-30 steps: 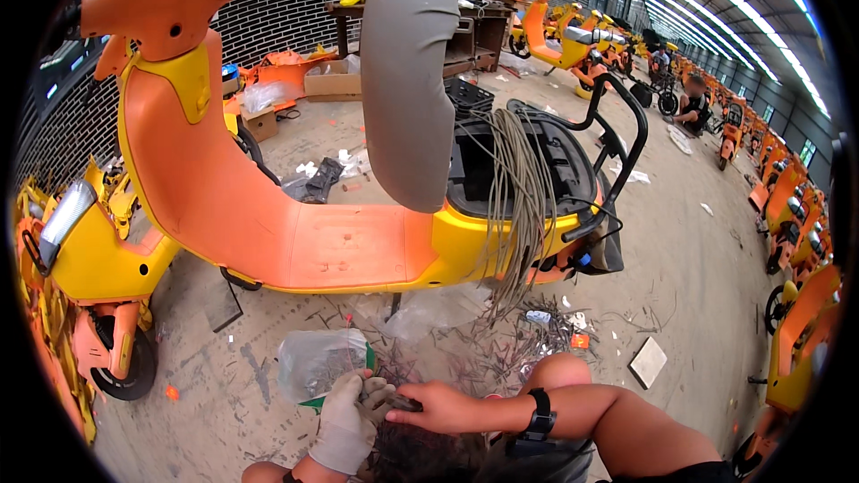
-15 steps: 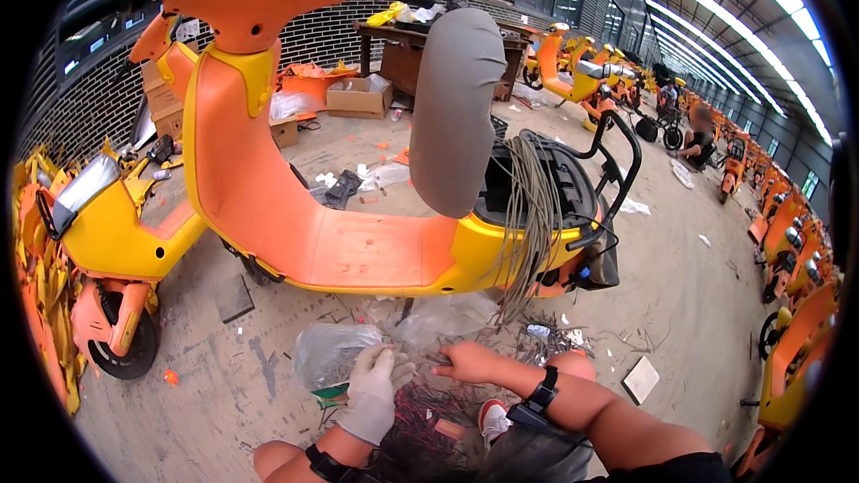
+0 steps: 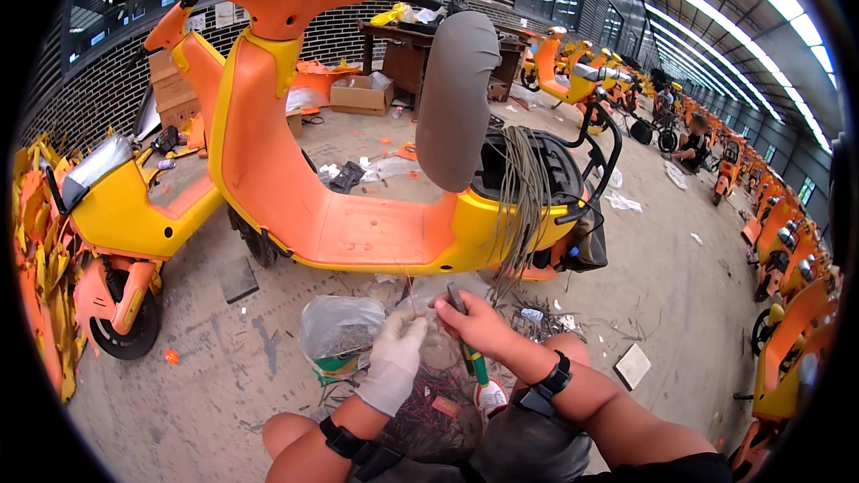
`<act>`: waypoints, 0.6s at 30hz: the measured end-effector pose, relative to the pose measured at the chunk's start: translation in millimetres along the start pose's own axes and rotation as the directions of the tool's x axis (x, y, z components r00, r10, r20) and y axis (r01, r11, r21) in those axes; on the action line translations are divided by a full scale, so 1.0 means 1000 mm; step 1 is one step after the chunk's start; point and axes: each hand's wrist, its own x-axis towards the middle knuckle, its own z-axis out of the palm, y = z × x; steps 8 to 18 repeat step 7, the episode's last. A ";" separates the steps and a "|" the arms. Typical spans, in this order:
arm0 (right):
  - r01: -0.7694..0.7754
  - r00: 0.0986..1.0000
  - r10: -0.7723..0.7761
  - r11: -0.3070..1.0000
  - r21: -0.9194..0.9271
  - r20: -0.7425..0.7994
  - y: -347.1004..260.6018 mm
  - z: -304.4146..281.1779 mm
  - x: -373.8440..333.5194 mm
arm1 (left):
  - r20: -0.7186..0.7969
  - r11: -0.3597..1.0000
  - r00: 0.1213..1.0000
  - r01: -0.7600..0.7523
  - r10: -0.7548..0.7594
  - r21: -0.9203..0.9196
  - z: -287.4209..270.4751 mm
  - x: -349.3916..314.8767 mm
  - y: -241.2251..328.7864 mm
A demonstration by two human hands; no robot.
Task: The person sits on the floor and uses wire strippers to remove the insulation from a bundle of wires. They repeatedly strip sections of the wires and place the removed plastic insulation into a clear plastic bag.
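Observation:
My left hand [image 3: 395, 352], in a pale glove, is closed, its fingertips pinching a thin reddish wire [image 3: 412, 293] that sticks up. Close beside it, my bare right hand [image 3: 474, 324] is wrapped round a long tool with a dark flat upper end [image 3: 457, 298] and a green handle [image 3: 480, 368] below; its exact kind is unclear. Left of my gloved hand stands a green bucket [image 3: 335, 367] lined with a clear plastic bag [image 3: 333, 317], with grey bits inside. Dark and reddish wire scraps [image 3: 428, 416] litter the floor between my legs.
An orange and yellow scooter [image 3: 376, 228] stands just ahead, its grey-covered seat [image 3: 456, 98] tilted up and a cable bundle [image 3: 522, 201] hanging over its rear. Another scooter [image 3: 134, 224] is at left. Behind are a workbench [image 3: 403, 72] and a cardboard box [image 3: 360, 95]. A person [image 3: 694, 143] sits far right.
The tool now shows in my right hand, where none was visible before. My left hand has moved right and slightly up, with a wire now visible at its fingertips. The view has shifted slightly.

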 end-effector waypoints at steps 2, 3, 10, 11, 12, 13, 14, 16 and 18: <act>0.054 0.999 -0.054 0.999 -0.006 0.007 -0.019 0.014 -0.007 | 0.004 1.000 1.000 -0.016 0.015 0.015 -0.001 -0.003 0.001; 0.092 0.996 -0.092 0.996 -0.014 0.019 -0.022 0.018 -0.009 | 0.008 1.000 1.000 -0.010 0.010 0.018 -0.002 -0.005 0.002; 0.127 0.990 -0.124 0.991 -0.034 0.073 -0.030 0.023 -0.006 | 0.019 0.994 0.999 -0.045 0.043 0.104 -0.004 -0.009 0.013; 0.127 0.990 -0.124 0.991 -0.034 0.073 -0.030 0.023 -0.006 | 0.019 0.994 0.999 -0.045 0.043 0.104 -0.004 -0.009 0.013; 0.127 0.990 -0.124 0.991 -0.034 0.073 -0.030 0.023 -0.006 | 0.019 0.994 0.999 -0.045 0.043 0.104 -0.004 -0.009 0.013; 0.127 0.990 -0.124 0.991 -0.034 0.073 -0.030 0.023 -0.006 | 0.019 0.994 0.999 -0.045 0.043 0.104 -0.004 -0.009 0.013; 0.127 0.990 -0.124 0.991 -0.034 0.073 -0.030 0.023 -0.006 | 0.019 0.994 0.999 -0.045 0.043 0.104 -0.004 -0.009 0.013; 0.127 0.990 -0.124 0.991 -0.034 0.073 -0.030 0.023 -0.006 | 0.019 0.994 0.999 -0.045 0.043 0.104 -0.004 -0.009 0.013; 0.127 0.990 -0.124 0.991 -0.034 0.073 -0.030 0.023 -0.006 | 0.019 0.994 0.999 -0.045 0.043 0.104 -0.004 -0.009 0.013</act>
